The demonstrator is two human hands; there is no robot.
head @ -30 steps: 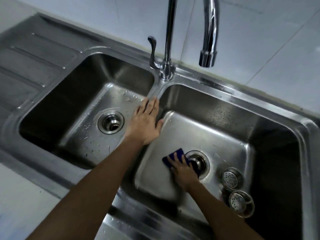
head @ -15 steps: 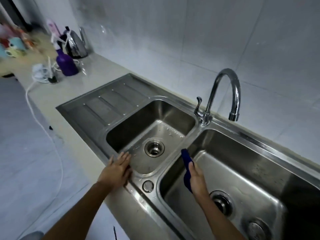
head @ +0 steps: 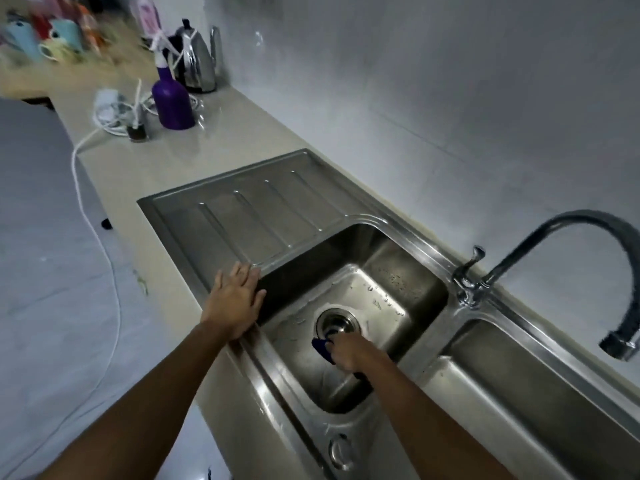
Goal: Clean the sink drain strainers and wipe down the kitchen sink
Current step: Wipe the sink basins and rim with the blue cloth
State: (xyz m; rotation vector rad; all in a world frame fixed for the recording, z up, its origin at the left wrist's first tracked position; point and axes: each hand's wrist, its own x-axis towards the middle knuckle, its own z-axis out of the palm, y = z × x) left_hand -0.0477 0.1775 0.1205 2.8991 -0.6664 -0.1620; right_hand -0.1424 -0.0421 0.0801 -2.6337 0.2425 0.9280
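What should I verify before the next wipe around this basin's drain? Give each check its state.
1. Cloth gripped: the right hand holds the blue cloth. Ok.
2. Cloth on target: it sits on the left basin floor, at the near edge of the drain. Ok.
3. Brace: the left hand rests flat on the sink rim. Ok.
4. Water off: no stream shows from the faucet. Ok.
5. Floor wiped: droplets lie beyond the drain. Not ok.
6. Strainers cleaned: none are in view. Cannot tell.
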